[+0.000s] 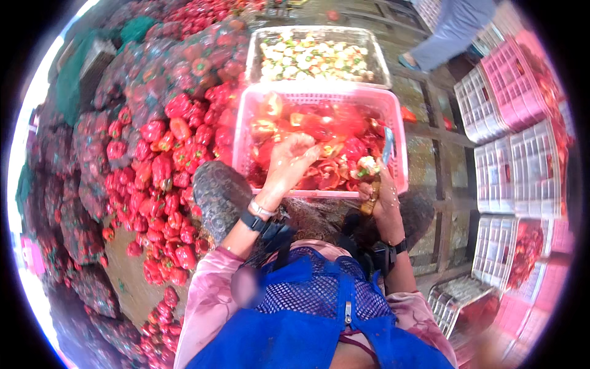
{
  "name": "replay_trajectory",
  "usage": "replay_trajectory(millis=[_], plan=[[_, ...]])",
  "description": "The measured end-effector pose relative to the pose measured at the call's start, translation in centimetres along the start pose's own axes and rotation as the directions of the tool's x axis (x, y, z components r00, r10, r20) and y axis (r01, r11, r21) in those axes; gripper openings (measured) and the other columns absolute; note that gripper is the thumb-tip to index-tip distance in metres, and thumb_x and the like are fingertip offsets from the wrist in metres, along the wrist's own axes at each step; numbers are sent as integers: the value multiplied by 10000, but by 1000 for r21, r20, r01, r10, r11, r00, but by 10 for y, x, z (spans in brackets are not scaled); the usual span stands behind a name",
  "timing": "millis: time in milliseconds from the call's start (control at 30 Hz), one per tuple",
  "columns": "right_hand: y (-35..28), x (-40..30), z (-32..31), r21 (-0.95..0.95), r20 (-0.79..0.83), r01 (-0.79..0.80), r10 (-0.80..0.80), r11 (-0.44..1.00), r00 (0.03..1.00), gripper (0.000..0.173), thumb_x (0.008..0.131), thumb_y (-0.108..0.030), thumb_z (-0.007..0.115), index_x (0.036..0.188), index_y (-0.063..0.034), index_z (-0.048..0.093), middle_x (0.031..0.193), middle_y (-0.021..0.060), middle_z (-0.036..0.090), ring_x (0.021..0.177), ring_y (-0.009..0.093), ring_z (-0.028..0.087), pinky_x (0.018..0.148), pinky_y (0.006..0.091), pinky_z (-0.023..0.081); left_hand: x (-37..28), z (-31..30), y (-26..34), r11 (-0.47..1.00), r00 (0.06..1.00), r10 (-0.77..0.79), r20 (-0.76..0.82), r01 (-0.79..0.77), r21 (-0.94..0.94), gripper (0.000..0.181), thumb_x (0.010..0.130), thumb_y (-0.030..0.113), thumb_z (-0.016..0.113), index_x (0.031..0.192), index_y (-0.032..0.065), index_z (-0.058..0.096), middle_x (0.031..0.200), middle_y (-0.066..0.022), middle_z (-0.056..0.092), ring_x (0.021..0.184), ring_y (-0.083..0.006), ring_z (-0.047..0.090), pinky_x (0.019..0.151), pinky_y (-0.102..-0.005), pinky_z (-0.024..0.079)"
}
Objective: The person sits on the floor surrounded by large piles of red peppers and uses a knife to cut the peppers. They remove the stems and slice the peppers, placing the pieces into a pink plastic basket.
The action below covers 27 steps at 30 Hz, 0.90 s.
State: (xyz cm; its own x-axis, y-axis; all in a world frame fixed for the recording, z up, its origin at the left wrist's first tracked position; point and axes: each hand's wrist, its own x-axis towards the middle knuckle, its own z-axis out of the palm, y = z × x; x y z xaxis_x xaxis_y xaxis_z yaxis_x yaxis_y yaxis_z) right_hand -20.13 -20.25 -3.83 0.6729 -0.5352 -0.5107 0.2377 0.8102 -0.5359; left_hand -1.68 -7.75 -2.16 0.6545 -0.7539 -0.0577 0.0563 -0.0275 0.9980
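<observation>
A pink plastic crate (pixel 402 152) of cut red bell pepper pieces (pixel 325 124) stands before my knees. My left hand (pixel 295 154) is over the crate's middle with its fingers curled; whether it holds anything is hard to tell. At the crate's right side my right hand (pixel 385 198) is closed around the brown handle of a knife (pixel 370 198), whose blade (pixel 388 145) points up and away. A pale pepper core with seeds (pixel 368 166) sits at the fingers and thumb of that hand.
Behind the pink crate, a white crate (pixel 387 69) holds pepper cores. Whole red bell peppers (pixel 161 170) are heaped at the left beside full mesh sacks (pixel 87 157). Stacked white crates (pixel 495 175) and pink ones stand at the right. A person's leg (pixel 442 41) is at the upper right.
</observation>
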Motion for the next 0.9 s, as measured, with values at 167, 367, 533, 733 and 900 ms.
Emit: replay_trajectory(millis=[167,367,533,733,900], plan=[[-22,36,16,-379,310,322,-209,868,927,323,949,-352,499,1073,-62,563,906,65,643,558,50,521,454,185,423,-67,-89,21,993,974,120,-193,-114,40,94,844,15,642,933,30,617,883,13,618,810,-64,566,748,-236,479],[-74,80,157,-488,501,598,-357,636,789,462,958,-358,466,1244,1,411,858,8,540,671,35,456,539,129,357,-169,-234,28,987,680,153,-717,-75,139,66,827,21,627,891,8,634,797,-6,625,687,-73,563,645,-228,479],[-21,62,168,-623,768,780,-229,-52,598,374,960,-201,423,1278,-4,441,890,-15,494,701,36,411,599,143,368,-268,-344,-60,950,290,24,-957,293,112,107,807,99,655,862,7,644,720,-10,630,672,-88,577,607,-254,475],[35,47,127,-830,231,252,-106,497,967,404,914,-186,471,1277,-8,480,798,-26,508,643,25,379,557,162,318,-301,-403,-226,503,218,102,-971,831,240,372,650,337,752,844,42,633,737,-146,646,720,-310,638,653,-390,505],[48,23,119,-908,230,242,-77,343,970,437,915,-210,494,1298,-4,462,939,14,562,701,61,408,630,187,350,-281,-415,-270,405,311,-166,-936,887,223,657,632,343,766,1157,62,488,1094,-218,575,996,-344,585,809,-436,490]])
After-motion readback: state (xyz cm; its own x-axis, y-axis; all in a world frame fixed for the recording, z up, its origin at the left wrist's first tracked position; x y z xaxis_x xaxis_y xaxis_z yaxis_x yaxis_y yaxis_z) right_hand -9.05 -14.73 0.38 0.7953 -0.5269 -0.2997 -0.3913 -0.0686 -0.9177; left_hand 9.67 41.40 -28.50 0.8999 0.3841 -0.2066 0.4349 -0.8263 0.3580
